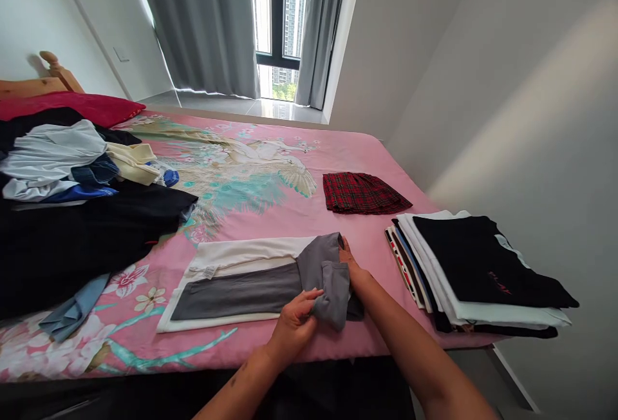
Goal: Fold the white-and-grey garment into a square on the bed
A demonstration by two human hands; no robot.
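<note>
A grey and white shirt (pixel 251 288) lies folded lengthwise on the bed, with a small label showing on its white part. My left hand (pixel 294 324) is closed at the near right end, thumb and fingers pinching the grey sleeve (pixel 334 294). At the right edge of the shirt, my right hand (pixel 351 264) grips the grey cloth; part of its fingers is hidden behind the fabric.
A red plaid skirt (pixel 362 193) lies flat beyond my right hand. To the right stands a stack of folded clothes (pixel 463 272), a black shirt on top. Loose clothes (pixel 62 227) are heaped at left on the pink flowered bedspread (pixel 270 214). A wall (pixel 531 117) borders the right side.
</note>
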